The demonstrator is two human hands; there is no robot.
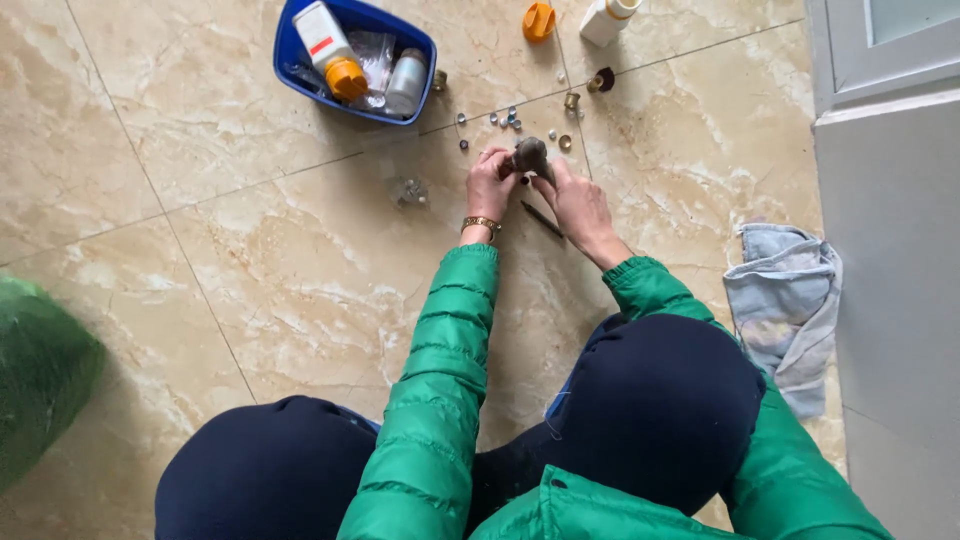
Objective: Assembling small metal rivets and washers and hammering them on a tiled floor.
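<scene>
left hand (489, 183) pinching grey part (529, 155) | right hand (577, 205) gripping same part | part: small, dull, rounded metal

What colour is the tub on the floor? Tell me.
Blue; the tub shows best in the head view.

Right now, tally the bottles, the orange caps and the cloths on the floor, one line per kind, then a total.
White bottles: 2, one in the blue tub at, one on the tiles at
Grey canister in the tub: 1
Orange caps: 2
Pale blue cloth: 1
Total: 6
</scene>
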